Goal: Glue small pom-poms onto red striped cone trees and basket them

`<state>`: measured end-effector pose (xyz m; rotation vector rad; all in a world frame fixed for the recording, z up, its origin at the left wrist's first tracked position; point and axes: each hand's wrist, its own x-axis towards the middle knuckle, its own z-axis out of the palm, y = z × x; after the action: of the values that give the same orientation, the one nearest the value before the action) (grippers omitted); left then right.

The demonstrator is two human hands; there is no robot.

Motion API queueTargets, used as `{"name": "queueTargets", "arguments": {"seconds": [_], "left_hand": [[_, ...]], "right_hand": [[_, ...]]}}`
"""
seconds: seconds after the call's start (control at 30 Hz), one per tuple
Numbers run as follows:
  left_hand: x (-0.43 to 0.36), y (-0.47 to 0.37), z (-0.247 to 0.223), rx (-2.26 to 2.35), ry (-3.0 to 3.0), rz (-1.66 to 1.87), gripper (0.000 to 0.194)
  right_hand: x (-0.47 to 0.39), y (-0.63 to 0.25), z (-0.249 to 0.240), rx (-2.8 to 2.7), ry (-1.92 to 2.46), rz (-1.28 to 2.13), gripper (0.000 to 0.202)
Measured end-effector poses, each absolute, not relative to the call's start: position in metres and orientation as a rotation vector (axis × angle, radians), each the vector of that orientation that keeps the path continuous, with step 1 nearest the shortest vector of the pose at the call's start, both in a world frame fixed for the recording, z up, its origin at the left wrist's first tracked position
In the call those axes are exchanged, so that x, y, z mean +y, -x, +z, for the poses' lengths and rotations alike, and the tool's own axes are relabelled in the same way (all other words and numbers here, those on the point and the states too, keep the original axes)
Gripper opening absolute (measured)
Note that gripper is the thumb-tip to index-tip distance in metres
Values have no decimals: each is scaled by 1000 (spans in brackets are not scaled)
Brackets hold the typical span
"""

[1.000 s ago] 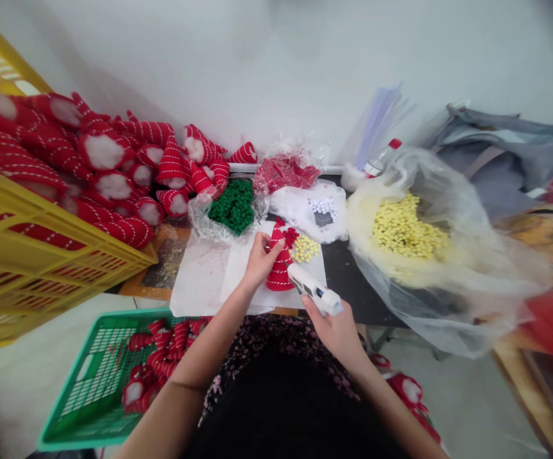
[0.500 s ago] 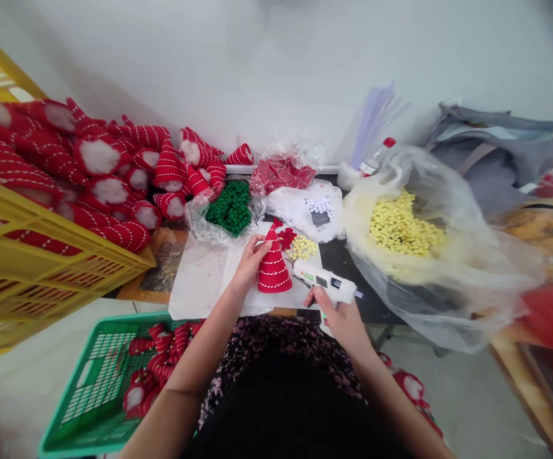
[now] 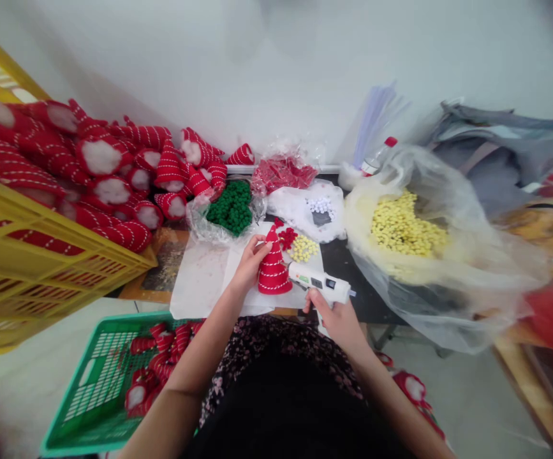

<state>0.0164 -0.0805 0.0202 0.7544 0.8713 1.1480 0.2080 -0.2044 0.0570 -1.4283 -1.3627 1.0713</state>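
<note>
My left hand (image 3: 252,260) grips a red cone-shaped hat (image 3: 275,271) with white stitched stripes, close to its narrow top. The hat stands point-up over white paper (image 3: 199,274) at the table's front. In my right hand (image 3: 332,315) is a white glue gun (image 3: 321,282), held by its handle with the fingers wrapped round it. Its nozzle points left and meets or nearly meets the hat's right side; whether they touch I cannot tell. Just beyond the hat lie small red pompoms (image 3: 287,238) and pale yellow pompoms (image 3: 303,248).
Green pompoms (image 3: 231,209), a white bag (image 3: 288,203) and a large clear bag of yellow pieces (image 3: 407,223) line the table's back and right. Stuffed red hats fill a yellow crate (image 3: 60,274) at left. A green basket (image 3: 78,389) sits below.
The glue gun in my right hand has shifted slightly left, bringing its nozzle closer to the hat. My left hand keeps hold of the hat almost unmoved.
</note>
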Motion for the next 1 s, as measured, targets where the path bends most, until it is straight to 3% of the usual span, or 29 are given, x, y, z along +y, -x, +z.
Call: {"name": "queueTargets", "arguments": {"seconds": [0.17, 0.4, 1.0], "left_hand": [[-80, -17, 20, 865, -739, 1165, 58], [-82, -17, 21, 883, -743, 1155, 54], [-88, -26, 25, 825, -874, 1152, 54]], "right_hand": [[-205, -208, 50, -1386, 1409, 1052, 39], [-210, -208, 49, -1339, 1515, 751, 31], [-204, -196, 59, -1485, 1431, 748, 31]]}}
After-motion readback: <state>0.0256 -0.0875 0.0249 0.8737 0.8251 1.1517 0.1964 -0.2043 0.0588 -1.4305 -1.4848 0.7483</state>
